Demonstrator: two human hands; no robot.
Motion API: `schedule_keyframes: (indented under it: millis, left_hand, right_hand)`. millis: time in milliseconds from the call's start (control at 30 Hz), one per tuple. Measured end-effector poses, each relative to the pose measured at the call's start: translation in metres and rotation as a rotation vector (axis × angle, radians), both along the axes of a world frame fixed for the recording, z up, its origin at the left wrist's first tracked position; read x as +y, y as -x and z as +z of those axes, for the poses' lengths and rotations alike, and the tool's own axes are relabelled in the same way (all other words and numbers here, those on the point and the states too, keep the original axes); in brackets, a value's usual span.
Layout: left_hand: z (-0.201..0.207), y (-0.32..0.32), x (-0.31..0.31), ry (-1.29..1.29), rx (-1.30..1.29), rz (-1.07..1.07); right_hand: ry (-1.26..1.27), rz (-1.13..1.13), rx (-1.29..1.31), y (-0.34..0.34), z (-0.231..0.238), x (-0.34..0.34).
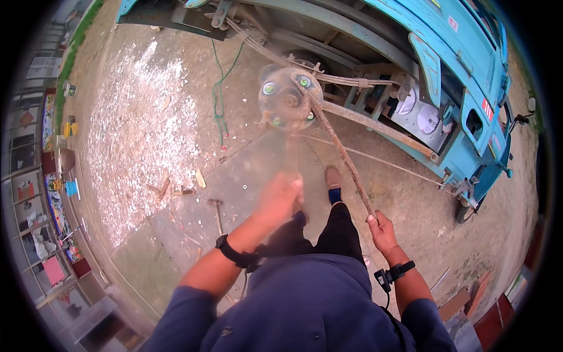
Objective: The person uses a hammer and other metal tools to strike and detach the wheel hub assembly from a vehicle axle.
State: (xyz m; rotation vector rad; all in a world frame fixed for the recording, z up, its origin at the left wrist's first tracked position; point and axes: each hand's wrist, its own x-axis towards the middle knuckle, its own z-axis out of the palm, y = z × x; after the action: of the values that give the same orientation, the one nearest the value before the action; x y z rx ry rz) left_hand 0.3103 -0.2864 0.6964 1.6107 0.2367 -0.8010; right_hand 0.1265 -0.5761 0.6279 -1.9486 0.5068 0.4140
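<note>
Wearer's L hand [280,196] in front of the body, motion-blurred, fingers closed in a fist round a blurred handle [292,154]; far end too smeared to ID. R hand [382,231] lower R, fingers wrapped round near end of a long rusty bar [347,157]. Black strap [234,253] on L wrist, black strap w/ small box [394,274] on R wrist. Brown shoe [333,177] on the ground betw. the hands.

Bar slants up & L from R hand; far end at the face of a round rusty hub [288,101], top ctr, ahead of both hands. Hub has shiny greenish bolt ends round its face; can't tell exact contact, blurry there.

L of the wearer: hammer [217,212] on the ground, wood scraps [164,189] further out, white flakes [146,111] spread beyond. Green cord [218,97] on the ground L of hub. Behind hub: leaf spring [363,83] under a blue truck [469,76], upper R. Far L edge: cluttered shelves [29,234].
</note>
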Motion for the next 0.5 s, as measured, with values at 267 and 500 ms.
schedule_keyframes:
  millis: [267, 500]
  left_hand:
    - [0.078, -0.102, 0.116, -0.989, -0.717, -0.584]
    - [0.120, -0.164, 0.102, -1.108, -0.840, -0.941]
  right_hand:
    - [0.004, -0.016, 0.004, 0.003, -0.009, -0.013]
    - [-0.001, -0.010, -0.024, 0.003, -0.016, -0.016]
